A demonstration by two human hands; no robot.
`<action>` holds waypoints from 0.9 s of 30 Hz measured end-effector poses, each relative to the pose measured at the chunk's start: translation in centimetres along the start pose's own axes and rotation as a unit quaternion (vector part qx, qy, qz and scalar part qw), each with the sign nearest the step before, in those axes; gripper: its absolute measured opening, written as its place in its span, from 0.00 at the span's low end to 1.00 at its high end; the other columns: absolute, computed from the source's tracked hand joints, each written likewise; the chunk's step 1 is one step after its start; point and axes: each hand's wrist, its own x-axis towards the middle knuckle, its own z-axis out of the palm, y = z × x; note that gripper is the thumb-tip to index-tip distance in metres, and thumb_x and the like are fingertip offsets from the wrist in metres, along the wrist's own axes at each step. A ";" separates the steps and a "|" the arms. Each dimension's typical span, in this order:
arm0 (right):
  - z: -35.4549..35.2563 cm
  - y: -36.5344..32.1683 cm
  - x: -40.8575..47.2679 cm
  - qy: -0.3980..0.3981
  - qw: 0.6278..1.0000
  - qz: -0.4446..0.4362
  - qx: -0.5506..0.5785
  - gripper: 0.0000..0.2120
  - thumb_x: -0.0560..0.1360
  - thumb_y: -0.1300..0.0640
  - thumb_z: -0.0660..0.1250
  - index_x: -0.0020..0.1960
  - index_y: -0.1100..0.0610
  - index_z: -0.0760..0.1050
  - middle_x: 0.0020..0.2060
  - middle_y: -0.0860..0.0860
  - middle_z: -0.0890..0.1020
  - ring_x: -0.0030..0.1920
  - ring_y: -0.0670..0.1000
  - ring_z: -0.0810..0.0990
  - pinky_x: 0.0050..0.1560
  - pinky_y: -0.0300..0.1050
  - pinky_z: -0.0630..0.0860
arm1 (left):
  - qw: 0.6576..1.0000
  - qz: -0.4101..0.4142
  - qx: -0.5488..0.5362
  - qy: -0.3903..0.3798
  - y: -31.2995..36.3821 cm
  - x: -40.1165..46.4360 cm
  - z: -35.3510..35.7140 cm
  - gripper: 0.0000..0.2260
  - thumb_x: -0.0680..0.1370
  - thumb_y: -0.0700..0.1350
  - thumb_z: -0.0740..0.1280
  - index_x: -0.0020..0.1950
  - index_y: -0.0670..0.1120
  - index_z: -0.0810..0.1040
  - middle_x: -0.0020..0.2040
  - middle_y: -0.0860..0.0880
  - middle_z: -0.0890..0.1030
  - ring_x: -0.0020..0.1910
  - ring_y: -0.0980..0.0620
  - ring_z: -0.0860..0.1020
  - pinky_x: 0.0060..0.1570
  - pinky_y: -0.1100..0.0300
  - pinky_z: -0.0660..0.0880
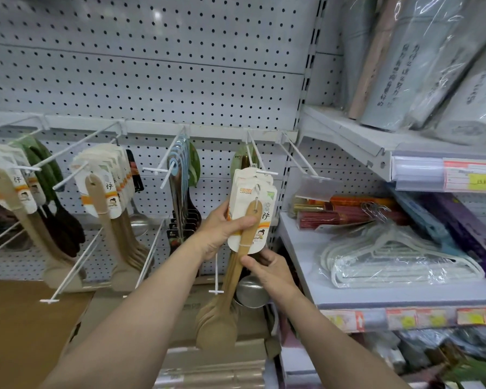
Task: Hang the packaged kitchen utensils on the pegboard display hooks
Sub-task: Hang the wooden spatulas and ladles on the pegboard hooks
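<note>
Left hand [222, 231] wrapped round a stack of carded wooden spoons [250, 220], thumb across the front card and over the top spoon's handle, fingers curled behind. Right hand [270, 269] just below, thumb and fingers pinching the wooden handles under the cards' lower edge. Spoon bowls [216, 327] hanging down between the two forearms.

Stack held up at the right end of the pegboard [152, 66], top of the rear cards at the tip of a white hook [260, 164]; cannot tell whether any card hole is already on the wire. Behind that hook, a green-carded utensil [243, 158] close against the board. Just right of the stack, another hook [300, 158] with a clear label holder at its tip.

Left of the stack, a hook with blue-carded utensils [177, 164]; further left, two hooks loaded with the same white-carded spoons [104, 181], and dark spoons [65, 228] among them at the far left. Lower hooks [68, 273] jutting out toward the camera beneath these. A steel ladle bowl [251, 293] just below the right hand.

Right of the stack, a shelf [300, 265] with bagged white hangers [399, 256] and red incense bundles [348, 214]. Above, an upper shelf with wrapped grey rolls [432, 66]. Cardboard box [20, 332] at lower left.
</note>
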 end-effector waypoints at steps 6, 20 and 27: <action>0.1 0.3 -0.9 0.004 1.000 -0.003 0.012 0.15 0.73 0.62 0.76 0.59 0.54 0.82 0.53 0.46 0.87 0.57 0.43 0.84 0.55 0.33 0.78 | 1.000 -0.004 -0.012 0.004 -0.1 -0.8 0.4 0.36 0.58 0.54 0.81 0.64 0.54 0.76 0.60 0.50 0.84 0.59 0.50 0.83 0.59 0.53 0.80; 0.2 0.3 -2.5 0.011 1.000 -0.020 0.009 0.15 0.72 0.57 0.78 0.58 0.50 0.82 0.53 0.45 0.87 0.59 0.44 0.83 0.66 0.45 0.77 | 0.999 -0.012 -0.036 0.008 -0.1 -1.9 1.0 0.30 0.63 0.49 0.80 0.63 0.53 0.77 0.57 0.49 0.85 0.57 0.48 0.84 0.53 0.54 0.81; -0.1 0.2 -2.5 0.006 0.999 -0.021 -0.027 0.21 0.67 0.46 0.79 0.59 0.48 0.83 0.54 0.44 0.86 0.61 0.45 0.82 0.70 0.54 0.74 | 0.998 -0.019 -0.055 0.011 -0.2 -1.7 1.1 0.25 0.66 0.44 0.77 0.62 0.53 0.77 0.56 0.48 0.85 0.57 0.47 0.83 0.55 0.51 0.81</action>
